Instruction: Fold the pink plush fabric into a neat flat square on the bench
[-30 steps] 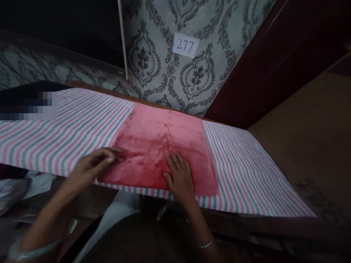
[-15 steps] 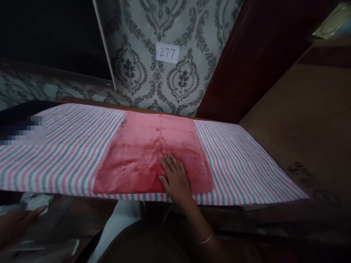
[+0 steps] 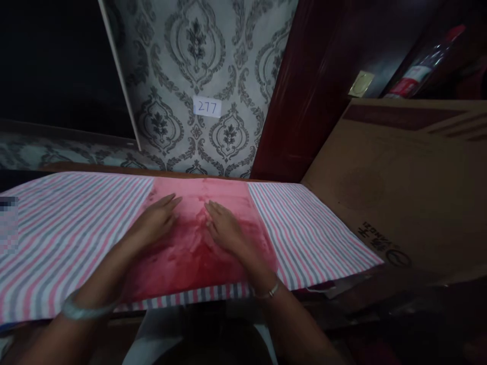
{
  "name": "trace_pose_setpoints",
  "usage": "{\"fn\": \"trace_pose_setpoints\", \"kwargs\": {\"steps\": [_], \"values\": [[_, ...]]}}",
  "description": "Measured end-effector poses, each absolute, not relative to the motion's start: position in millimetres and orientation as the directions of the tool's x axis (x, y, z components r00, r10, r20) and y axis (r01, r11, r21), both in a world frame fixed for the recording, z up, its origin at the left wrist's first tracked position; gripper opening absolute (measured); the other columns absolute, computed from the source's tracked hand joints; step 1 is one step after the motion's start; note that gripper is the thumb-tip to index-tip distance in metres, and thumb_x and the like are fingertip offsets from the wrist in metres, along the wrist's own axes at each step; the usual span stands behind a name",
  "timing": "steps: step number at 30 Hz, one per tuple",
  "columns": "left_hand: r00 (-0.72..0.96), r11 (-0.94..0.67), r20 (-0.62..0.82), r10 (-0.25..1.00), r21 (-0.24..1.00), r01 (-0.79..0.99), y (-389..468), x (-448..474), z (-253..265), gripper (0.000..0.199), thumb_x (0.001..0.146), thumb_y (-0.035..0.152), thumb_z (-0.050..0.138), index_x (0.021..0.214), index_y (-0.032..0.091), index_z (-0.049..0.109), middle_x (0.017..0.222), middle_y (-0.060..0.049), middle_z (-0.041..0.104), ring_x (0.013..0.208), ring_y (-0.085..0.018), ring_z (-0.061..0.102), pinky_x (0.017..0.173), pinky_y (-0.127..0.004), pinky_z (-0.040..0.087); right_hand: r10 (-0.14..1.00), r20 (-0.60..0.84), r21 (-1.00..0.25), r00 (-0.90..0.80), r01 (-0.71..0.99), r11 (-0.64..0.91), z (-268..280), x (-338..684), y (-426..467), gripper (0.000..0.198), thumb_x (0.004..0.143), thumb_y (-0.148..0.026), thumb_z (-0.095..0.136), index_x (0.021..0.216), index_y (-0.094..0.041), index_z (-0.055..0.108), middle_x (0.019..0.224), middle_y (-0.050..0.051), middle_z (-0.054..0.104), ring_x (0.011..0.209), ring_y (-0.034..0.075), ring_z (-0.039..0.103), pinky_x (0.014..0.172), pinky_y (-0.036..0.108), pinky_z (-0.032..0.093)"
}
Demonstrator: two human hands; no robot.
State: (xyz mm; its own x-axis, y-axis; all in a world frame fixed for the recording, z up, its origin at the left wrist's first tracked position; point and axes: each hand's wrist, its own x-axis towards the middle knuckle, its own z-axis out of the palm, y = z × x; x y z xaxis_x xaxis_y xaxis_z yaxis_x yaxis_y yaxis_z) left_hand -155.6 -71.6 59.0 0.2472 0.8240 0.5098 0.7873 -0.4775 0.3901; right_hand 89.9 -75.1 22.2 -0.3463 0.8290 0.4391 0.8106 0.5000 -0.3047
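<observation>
A pinkish-red, plastic-looking sheet [image 3: 190,263] lies on a table covered with a pink, grey and white striped cloth [image 3: 91,218]. Creases and darker red patches run down its middle. My left hand [image 3: 158,220] is over the left part of the sheet, fingers extended and pointing inward, with nothing visible in it. Across from it, my right hand [image 3: 224,225] rests palm down near the sheet's centre, fingers stretched toward the far side. A gap separates the two hands. A pale bangle circles my left wrist, a thin one my right.
A large cardboard box [image 3: 399,177] stands along the right side. Behind it are a bottle with a red cap [image 3: 418,71] and a dark red wooden panel [image 3: 285,101]. A dark screen [image 3: 57,66] hangs at left, beside a paper marked 277 [image 3: 207,107].
My left hand has risen from below the table edge at lower left onto the red sheet. My right hand has shifted left and farther up the sheet. The camera view has turned rightward.
</observation>
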Motion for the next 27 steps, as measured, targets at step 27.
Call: {"fn": "trace_pose_setpoints", "kwargs": {"steps": [27], "values": [[0.079,-0.096,0.147,0.986,0.112,0.989,95,-137,-25,0.071,0.095,0.060,0.024,0.154,0.023,0.038,0.167,-0.012,0.023,0.153,-0.036,0.017,0.116,-0.071,0.005,0.975,0.168,-0.369,0.146,0.926,-0.075,6,137,16,0.054,0.100,-0.047,0.039,0.148,-0.026,0.048,0.161,0.012,0.036,0.149,0.032,0.031,0.116,0.064,0.021]]}}
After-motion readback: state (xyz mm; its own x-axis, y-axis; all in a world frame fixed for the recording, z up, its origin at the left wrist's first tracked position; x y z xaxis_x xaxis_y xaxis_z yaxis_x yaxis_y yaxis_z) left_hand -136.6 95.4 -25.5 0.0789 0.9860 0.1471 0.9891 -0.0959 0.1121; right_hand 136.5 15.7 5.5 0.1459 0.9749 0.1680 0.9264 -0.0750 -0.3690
